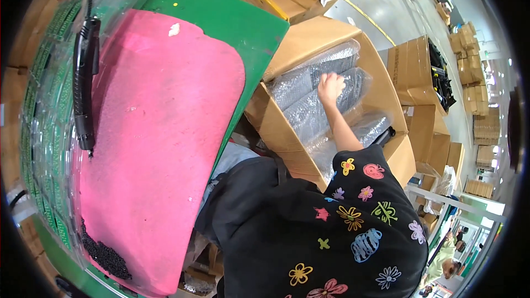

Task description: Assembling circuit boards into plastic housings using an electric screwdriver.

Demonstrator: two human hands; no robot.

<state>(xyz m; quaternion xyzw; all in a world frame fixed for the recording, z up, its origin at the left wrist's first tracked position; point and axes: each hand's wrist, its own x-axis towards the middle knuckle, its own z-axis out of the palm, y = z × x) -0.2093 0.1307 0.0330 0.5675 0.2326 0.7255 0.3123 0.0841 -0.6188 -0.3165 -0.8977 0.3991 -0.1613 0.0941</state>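
- My right hand (330, 85) is down in the open cardboard box (381, 77) beside the counter (232, 16), fingers closed on a bubble-wrapped bundle (309, 77).
- The slick wrap could slip free.
- Left hand unseen.

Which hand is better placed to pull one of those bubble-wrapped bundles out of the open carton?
Right, most likely: the right hand already rests on a bubble-wrapped bundle inside the open carton. The left hand is out of view.

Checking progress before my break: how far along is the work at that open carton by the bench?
Done: the carton stands open. In hand: the right hand reaches in and grips a bubble-wrapped bundle. Left: several wrapped bundles lie inside; the pink mat holds none. The left hand is out of view.
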